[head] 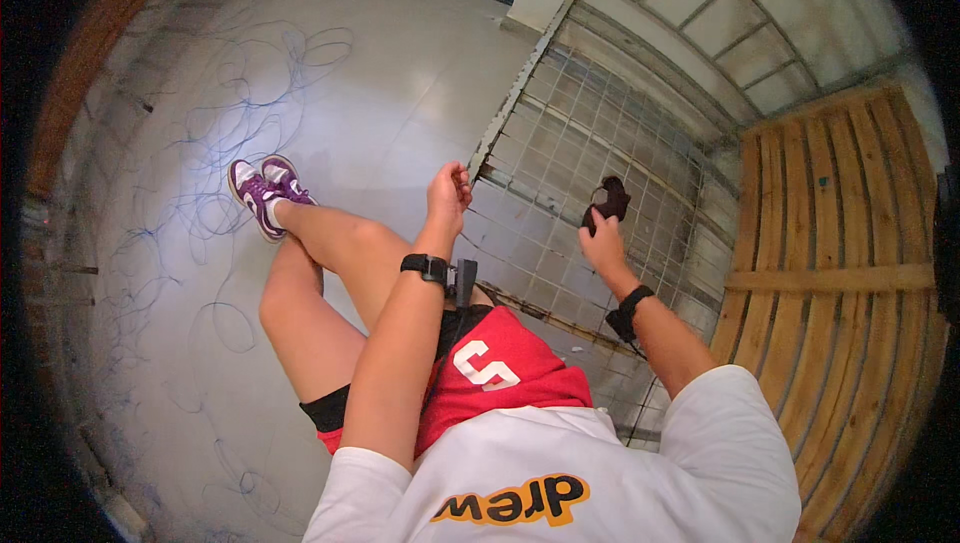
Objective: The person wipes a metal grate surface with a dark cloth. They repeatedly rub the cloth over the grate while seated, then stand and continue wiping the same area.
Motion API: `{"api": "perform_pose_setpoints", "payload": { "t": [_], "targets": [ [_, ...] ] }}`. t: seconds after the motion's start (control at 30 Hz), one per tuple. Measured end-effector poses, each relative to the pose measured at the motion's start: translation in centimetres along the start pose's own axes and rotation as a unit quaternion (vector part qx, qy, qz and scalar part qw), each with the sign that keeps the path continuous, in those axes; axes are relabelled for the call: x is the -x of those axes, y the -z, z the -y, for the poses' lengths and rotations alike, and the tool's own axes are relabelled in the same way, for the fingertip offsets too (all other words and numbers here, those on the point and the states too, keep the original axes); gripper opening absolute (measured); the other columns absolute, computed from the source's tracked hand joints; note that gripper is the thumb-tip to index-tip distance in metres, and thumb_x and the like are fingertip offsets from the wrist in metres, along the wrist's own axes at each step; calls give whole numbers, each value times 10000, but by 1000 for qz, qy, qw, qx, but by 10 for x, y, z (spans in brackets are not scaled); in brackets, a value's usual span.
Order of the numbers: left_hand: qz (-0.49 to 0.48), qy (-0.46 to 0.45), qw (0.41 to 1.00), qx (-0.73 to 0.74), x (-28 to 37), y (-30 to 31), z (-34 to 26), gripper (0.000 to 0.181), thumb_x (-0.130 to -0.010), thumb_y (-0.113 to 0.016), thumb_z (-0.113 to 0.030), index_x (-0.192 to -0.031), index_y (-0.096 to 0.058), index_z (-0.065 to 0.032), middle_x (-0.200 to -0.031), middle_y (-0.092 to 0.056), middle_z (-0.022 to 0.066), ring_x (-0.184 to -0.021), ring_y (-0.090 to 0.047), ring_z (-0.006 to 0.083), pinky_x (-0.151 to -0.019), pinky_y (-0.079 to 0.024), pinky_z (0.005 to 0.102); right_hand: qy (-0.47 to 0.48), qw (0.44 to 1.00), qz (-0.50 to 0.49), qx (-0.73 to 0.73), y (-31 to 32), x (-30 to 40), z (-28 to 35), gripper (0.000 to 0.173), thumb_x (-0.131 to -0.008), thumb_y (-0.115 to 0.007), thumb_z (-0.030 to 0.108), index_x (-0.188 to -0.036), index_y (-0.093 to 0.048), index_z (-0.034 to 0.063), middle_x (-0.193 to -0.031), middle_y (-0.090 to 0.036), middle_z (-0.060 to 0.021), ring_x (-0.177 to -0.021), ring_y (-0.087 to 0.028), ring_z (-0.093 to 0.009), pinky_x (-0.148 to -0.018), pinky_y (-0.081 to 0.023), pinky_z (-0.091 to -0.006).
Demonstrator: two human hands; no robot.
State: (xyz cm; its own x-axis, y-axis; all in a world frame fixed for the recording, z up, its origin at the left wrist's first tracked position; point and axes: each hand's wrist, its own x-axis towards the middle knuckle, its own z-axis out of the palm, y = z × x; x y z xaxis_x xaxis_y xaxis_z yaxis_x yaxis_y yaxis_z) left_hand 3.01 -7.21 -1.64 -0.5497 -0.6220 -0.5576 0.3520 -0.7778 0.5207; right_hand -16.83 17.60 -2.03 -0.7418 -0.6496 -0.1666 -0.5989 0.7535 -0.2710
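My left hand [450,196] is raised beside the flaking metal rail of a bed frame [517,96], its fingers curled; whether something thin is between them cannot be told. Farther right, my right hand [604,243] grips a dark brown, soft-looking item [615,198], perhaps a cloth or strap, over the frame's wire mesh [570,122]. A lighter curved edge shows on that item; its exact kind is unclear. Both wrists wear black straps, and a small dark device [465,284] sits on the left one.
Loose bluish thread or wire [255,104] lies tangled on the pale floor around purple-and-white sneakers [259,190]. A slatted wooden panel [832,276] stands at the right. Metal bars [705,6] rise beyond the mesh, against the wall.
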Motion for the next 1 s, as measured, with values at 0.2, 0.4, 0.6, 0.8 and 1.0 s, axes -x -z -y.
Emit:
{"api": "perform_pose_setpoints", "payload": {
  "t": [0.2, 0.4, 0.6, 0.8, 1.0],
  "targets": [
    [13, -13, 1000, 0, -1, -2, 0, 157, -878, -516, -254, -758, -529, -155, -620, -507, -58, -529, -441, 61, -474, -347, 197, 79, 988, 41, -127, -6, 80, -15, 463, -810, -577, 274, -1203, -585, 30, -964, -527, -186, -921, -545, -357, -787, -444, -407],
    [2, -4, 1000, 19, 4, -6, -4, 150, -876, -521, -246, -759, -521, -152, -618, -507, -45, -528, -441, 64, -466, -345, 200, 86, 923, 313, -205, -10, 101, -74, 361, -794, -597, 312, -1016, -662, 35, -832, -595, -147, -808, -568, -285, -738, -440, -388],
    [-2, -16, 1000, -3, 5, 0, -3, 159, -886, -517, -253, -760, -519, -157, -616, -512, -49, -523, -447, 63, -465, -344, 205, -124, 651, 748, -42, 15, 126, -70, 287, -811, -594, 332, -815, -682, 58, -758, -607, 33, -710, -529, -112, -661, -416, -286],
    [-10, -5, 1000, -29, -2, 8, 1, 162, -886, -522, -268, -762, -519, -164, -619, -509, -55, -528, -445, 60, -474, -342, 204, -66, 877, 426, -211, 32, 46, -85, 294, -857, -570, 315, -893, -653, 36, -824, -624, -11, -759, -559, -129, -704, -469, -329],
    [-16, -1, 999, -45, -6, 13, 5, 160, -880, -525, -283, -774, -526, -163, -637, -510, -59, -536, -444, 60, -484, -348, 217, -13, 980, -110, -164, 45, -38, -86, 383, -787, -684, 213, -1104, -600, 14, -1099, -620, -163, -956, -608, -294, -847, -476, -376]
  ]
}}
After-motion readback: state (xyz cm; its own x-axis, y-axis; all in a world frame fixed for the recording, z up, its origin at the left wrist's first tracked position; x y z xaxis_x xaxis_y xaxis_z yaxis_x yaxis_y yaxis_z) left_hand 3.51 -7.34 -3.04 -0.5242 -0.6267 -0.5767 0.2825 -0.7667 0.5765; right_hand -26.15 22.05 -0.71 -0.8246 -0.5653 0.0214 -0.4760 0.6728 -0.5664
